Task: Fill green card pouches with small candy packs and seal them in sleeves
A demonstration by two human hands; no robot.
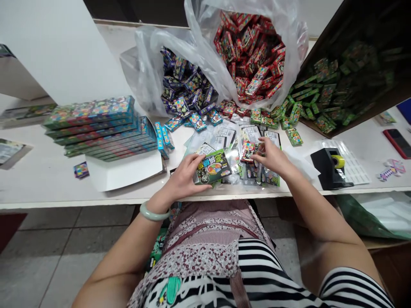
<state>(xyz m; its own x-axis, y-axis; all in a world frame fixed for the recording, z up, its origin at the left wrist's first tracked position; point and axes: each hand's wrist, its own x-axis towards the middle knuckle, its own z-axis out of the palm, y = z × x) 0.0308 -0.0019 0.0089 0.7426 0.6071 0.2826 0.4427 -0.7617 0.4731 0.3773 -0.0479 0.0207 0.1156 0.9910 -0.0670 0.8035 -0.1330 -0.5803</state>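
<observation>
My left hand [189,176], with a pale bangle at the wrist, grips the left edge of a flat green and black packet [213,167] between thumb and fingers. To its right, my right hand [269,157] holds a small red box [248,151] by its right side with thumb and fingertips. Beneath both hands lie clear plastic sleeves and printed cards [224,136] in a loose pile near the table's front edge. Small blue boxes [197,121] and a green box [294,137] lie just behind the pile.
Stacked box rows [105,124] stand on the left above a white open carton [125,171]. At the back are plastic bags of purple boxes [189,81] and red boxes [250,55]. A dark carton spills green boxes [327,94] at right, near a tape dispenser [327,169] and a phone [398,142].
</observation>
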